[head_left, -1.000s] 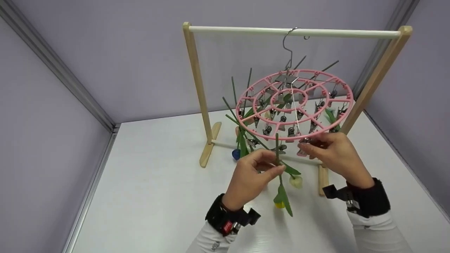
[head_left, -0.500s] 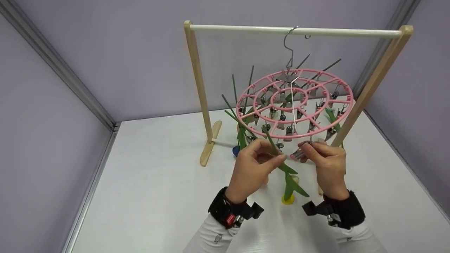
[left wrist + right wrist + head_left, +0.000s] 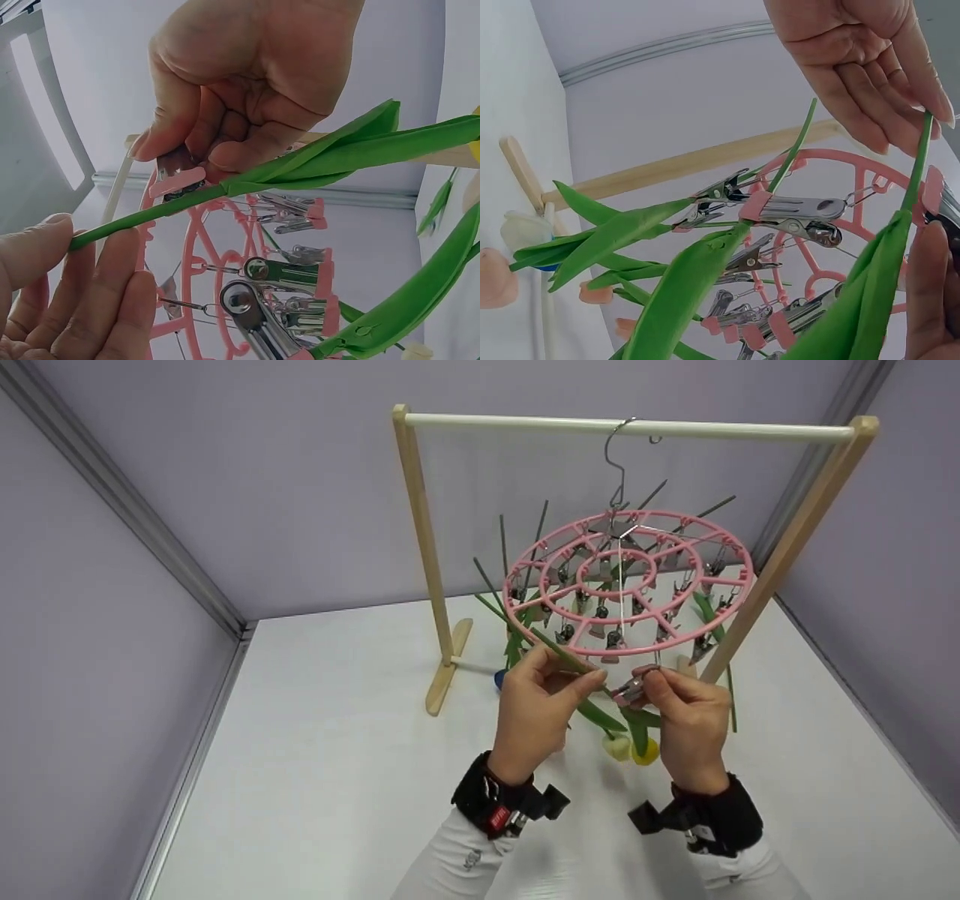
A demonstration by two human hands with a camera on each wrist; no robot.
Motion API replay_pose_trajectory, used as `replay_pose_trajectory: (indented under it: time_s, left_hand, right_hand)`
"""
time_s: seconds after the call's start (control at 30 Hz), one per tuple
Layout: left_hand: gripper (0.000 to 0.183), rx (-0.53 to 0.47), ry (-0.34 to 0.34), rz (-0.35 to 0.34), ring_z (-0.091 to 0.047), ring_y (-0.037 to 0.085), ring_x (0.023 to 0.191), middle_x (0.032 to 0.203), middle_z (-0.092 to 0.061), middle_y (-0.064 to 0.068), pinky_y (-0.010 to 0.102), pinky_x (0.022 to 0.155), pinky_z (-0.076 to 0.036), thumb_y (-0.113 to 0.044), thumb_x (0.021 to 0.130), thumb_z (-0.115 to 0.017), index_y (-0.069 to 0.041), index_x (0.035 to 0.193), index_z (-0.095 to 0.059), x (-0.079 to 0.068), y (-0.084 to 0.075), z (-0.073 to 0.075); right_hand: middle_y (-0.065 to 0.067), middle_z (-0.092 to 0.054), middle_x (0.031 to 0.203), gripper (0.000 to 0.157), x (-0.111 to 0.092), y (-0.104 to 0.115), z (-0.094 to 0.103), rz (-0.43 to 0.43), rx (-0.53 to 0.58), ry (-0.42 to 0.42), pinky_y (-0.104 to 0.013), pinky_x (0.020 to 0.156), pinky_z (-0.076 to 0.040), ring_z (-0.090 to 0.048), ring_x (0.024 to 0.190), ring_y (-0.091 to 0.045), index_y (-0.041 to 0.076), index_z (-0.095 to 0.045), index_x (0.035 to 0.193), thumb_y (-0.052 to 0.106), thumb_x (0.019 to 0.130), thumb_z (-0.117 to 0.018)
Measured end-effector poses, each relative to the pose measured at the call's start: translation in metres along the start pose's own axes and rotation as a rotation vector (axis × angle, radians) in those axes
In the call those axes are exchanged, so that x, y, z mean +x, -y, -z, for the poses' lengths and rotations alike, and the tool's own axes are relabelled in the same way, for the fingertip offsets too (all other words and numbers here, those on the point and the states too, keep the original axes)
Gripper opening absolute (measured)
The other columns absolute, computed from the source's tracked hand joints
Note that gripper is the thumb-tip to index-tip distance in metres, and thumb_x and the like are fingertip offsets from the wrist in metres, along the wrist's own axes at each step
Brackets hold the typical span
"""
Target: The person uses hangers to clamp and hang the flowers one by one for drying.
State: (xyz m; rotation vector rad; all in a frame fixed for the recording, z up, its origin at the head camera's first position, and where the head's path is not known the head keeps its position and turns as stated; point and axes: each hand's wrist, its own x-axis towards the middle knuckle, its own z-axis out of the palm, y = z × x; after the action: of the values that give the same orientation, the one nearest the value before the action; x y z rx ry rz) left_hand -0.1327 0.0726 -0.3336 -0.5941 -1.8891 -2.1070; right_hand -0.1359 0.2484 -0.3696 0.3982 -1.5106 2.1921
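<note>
My left hand [image 3: 536, 712] pinches the green stem [image 3: 135, 219] of an artificial tulip whose yellow head [image 3: 646, 751] points down and right. My right hand [image 3: 694, 727] holds a metal clip [image 3: 631, 690] with pink tips, hung from the near rim of a round pink clip hanger [image 3: 724, 580]. In the left wrist view the clip's pink tips [image 3: 178, 182] are right at the stem, just above the leaves. Beside it, a white tulip [image 3: 616, 746] hangs head down from another clip.
The hanger's hook [image 3: 621, 465] hangs on the white rod [image 3: 510, 421] of a wooden stand [image 3: 424, 540]. More tulips hang from the hanger's left and far sides, including a blue one [image 3: 500, 680], their stems poking above the ring. Under the stand is a white table [image 3: 322, 750].
My right hand has moved left and down, turning the clip toward the stem. In my left hand, the tulip has tilted, its yellow head swinging right and up toward the clip.
</note>
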Motion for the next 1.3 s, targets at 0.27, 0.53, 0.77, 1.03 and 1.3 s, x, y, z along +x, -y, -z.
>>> replay_pose_trajectory:
  time_s: [0.27, 0.53, 0.77, 1.03, 1.3]
  left_hand:
    - [0.021, -0.028, -0.012, -0.016, -0.071, 0.02, 0.083, 0.093, -0.07, 0.008, 0.037, 0.077, -0.059, -0.007, 0.087, -0.077, 0.003, 0.1, -0.064, 0.0004, 0.0003, -0.003]
    - [0.018, -0.008, -0.013, -0.025, -0.071, 0.018, 0.083, 0.093, -0.07, 0.004, 0.036, 0.078, -0.059, -0.008, 0.088, -0.076, -0.002, 0.1, -0.063, 0.0009, 0.0031, -0.0031]
    - [0.02, -0.012, -0.013, -0.005, -0.072, 0.019, 0.084, 0.093, -0.07, 0.004, 0.037, 0.078, -0.059, -0.008, 0.087, -0.076, 0.0, 0.101, -0.063, 0.0005, 0.0052, -0.0018]
    - [0.02, -0.008, -0.016, 0.001, -0.072, 0.018, 0.084, 0.093, -0.071, 0.004, 0.036, 0.078, -0.059, -0.008, 0.087, -0.077, -0.002, 0.099, -0.063, -0.0007, 0.0043, -0.0013]
    - [0.02, -0.016, -0.001, 0.029, -0.072, 0.021, 0.084, 0.094, -0.07, 0.008, 0.037, 0.079, -0.059, -0.009, 0.088, -0.076, -0.001, 0.1, -0.063, -0.001, 0.0076, 0.0027]
  right_hand:
    - [-0.013, -0.072, 0.078, 0.02, 0.0, 0.0008, -0.0004, -0.01, -0.026, 0.028, -0.028, 0.059, -0.059, -0.07, 0.064, -0.017, -0.027, -0.063, 0.093, -0.008, 0.094, -0.062]
    - [-0.016, -0.072, 0.08, 0.018, 0.0001, 0.0009, 0.0013, -0.029, 0.011, 0.085, -0.027, 0.061, -0.059, -0.071, 0.067, -0.018, -0.027, -0.063, 0.095, -0.01, 0.094, -0.06]
    - [-0.013, -0.072, 0.081, 0.018, -0.002, 0.0003, 0.0011, -0.058, -0.024, 0.105, -0.026, 0.061, -0.058, -0.068, 0.068, -0.017, -0.024, -0.064, 0.096, -0.007, 0.095, -0.059]
    - [-0.015, -0.072, 0.083, 0.019, -0.0046, -0.0003, -0.0008, -0.048, -0.012, 0.103, -0.026, 0.061, -0.058, -0.07, 0.068, -0.018, -0.026, -0.063, 0.097, -0.008, 0.095, -0.059]
    - [-0.014, -0.07, 0.084, 0.02, -0.0013, -0.0008, 0.0037, -0.217, -0.211, 0.129, -0.027, 0.066, -0.055, -0.062, 0.072, -0.019, -0.014, -0.071, 0.102, 0.005, 0.097, -0.063]
